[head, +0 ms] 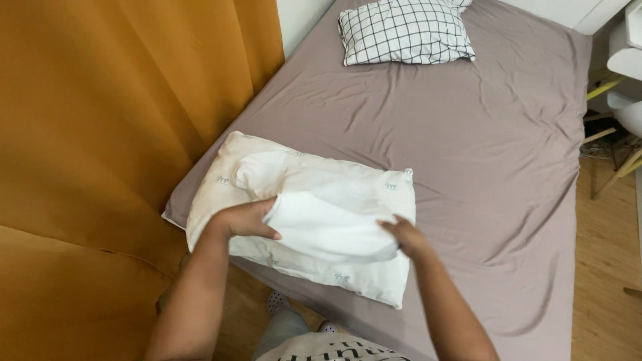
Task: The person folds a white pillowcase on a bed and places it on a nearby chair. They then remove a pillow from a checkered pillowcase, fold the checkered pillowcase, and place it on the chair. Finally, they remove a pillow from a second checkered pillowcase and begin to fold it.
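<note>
A white pillow [361, 194] with small green marks lies across the near corner of the bed. On top of it sits a white cloth, a folded pillowcase [328, 224]. My left hand [244, 220] grips the left edge of that cloth, fingers curled over it. My right hand [404, 237] pinches its right edge, fingers closed on the fabric. Both forearms reach in from the bottom of the view.
The bed has a grey-mauve fitted sheet [481, 147]. A white pillow with a black grid pattern [404, 30] lies at the far end. An orange curtain [100, 134] hangs on the left. White chairs [625, 80] and wooden floor [605, 267] are on the right.
</note>
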